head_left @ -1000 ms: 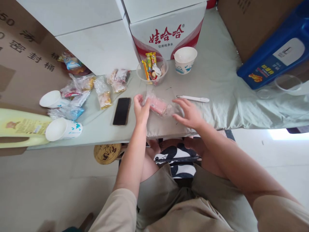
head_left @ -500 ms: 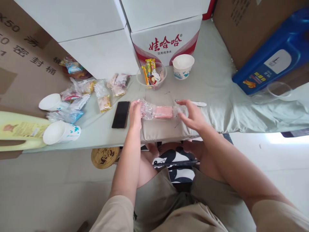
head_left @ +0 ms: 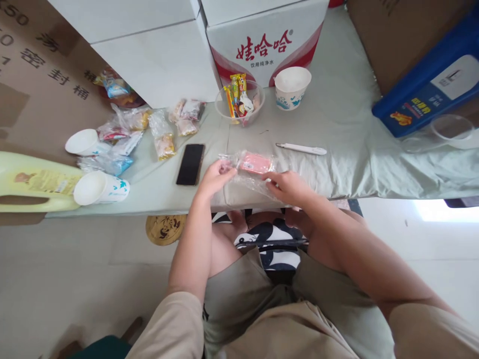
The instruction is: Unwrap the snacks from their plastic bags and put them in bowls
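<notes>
Head view, nearest first: the person's olive shorts lie below the edge of a cloth-covered table. Just past that edge, the left hand has thumb and fingers clamped on the left end of a clear wrapper. The right hand bends its fingertips close together at the wrapper's right part; whether they pinch it, I cannot tell. Half a second ago that hand was spread wide, covering part of the white-handled tool; now it has drawn nearer the edge and the tool lies uncovered. The pink block rests on the table between the hands, slightly askew where it lay level before, and more film now shows along its near side. A phone lies left of the left hand, in its same place. Farther off stand a clear bowl of snacks and an upright paper cup, both before a white-and-red box.
</notes>
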{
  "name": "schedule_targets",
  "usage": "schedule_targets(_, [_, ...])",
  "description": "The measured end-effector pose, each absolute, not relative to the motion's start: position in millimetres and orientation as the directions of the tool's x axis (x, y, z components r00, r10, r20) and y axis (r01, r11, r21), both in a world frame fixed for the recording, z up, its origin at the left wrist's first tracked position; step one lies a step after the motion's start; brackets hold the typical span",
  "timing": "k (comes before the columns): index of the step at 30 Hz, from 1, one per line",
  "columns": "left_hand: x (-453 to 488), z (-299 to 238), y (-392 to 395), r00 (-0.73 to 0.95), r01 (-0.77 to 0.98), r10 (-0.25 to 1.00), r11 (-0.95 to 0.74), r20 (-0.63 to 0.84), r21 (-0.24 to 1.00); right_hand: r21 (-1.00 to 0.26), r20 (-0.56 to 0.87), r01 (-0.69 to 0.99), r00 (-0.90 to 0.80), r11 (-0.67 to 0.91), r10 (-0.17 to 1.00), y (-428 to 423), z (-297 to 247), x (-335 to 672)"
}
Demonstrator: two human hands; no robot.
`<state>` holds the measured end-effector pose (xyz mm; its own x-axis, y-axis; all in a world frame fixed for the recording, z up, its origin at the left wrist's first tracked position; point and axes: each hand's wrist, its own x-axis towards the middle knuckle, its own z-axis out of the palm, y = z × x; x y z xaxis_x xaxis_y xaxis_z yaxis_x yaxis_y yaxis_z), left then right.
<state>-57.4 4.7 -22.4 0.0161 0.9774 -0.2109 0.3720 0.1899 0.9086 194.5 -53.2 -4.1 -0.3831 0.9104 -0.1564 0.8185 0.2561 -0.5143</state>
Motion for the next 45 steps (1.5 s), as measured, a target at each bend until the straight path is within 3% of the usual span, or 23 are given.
schedule_targets(2, [-59,-23,-1,0.093,0.407,0.971,0.166,-0.222,0.898,-0.455,-0.109,0.873,-0.250,0.175,0.962,-47,-5,195])
schedule_targets(5, [-54,-20,-6,0.102,0.379,0.973,0.154,-0.207,0.912,-0.407,0.095,0.885,-0.205,0.226,0.974,-38,-7,191])
schedule_targets(9, [-41,-10,-8,0.088,0.061,0.964,0.247,-0.252,0.967,-0.442,0.279,0.782,-0.347,0.440,0.895,-29,-19,183])
schedule_targets(13, [-31,3,-10,0.185,-0.285,0.913,0.404,-0.363,0.869,-0.525,0.312,0.693,-0.383,0.494,0.869,-22,-33,175])
schedule_targets(19, [-28,6,-2,0.135,-0.521,0.897,0.426,-0.422,0.740,-0.674,0.342,0.630,-0.197,0.386,0.919,-8,-39,175])
schedule_targets(24, [-32,4,10,0.006,-0.591,0.868,0.404,-0.497,0.698,-0.781,0.362,0.548,0.005,0.300,0.932,-5,-41,182])
schedule_targets(29, [-40,1,15,-0.093,-0.488,0.869,0.385,-0.486,0.783,-0.883,0.358,0.394,0.214,0.255,0.909,-16,-24,199])
schedule_targets(33, [-39,-1,17,-0.084,-0.345,0.905,0.365,-0.416,0.865,-0.791,0.413,0.582,0.277,0.190,0.868,10,17,204])
schedule_targets(36, [-35,1,21,-0.059,-0.318,0.915,0.362,-0.399,0.876,-0.671,0.415,0.712,0.130,0.206,0.901,64,54,181])
schedule_targets(41, [-34,6,30,0.012,-0.319,0.919,0.376,-0.393,0.870,-0.419,0.201,0.890,-0.103,0.181,0.974,163,86,118])
schedule_targets(45, [-38,6,36,0.037,-0.371,0.930,0.353,-0.366,0.859,-0.219,0.069,0.958,-0.174,0.185,0.982,199,78,85])
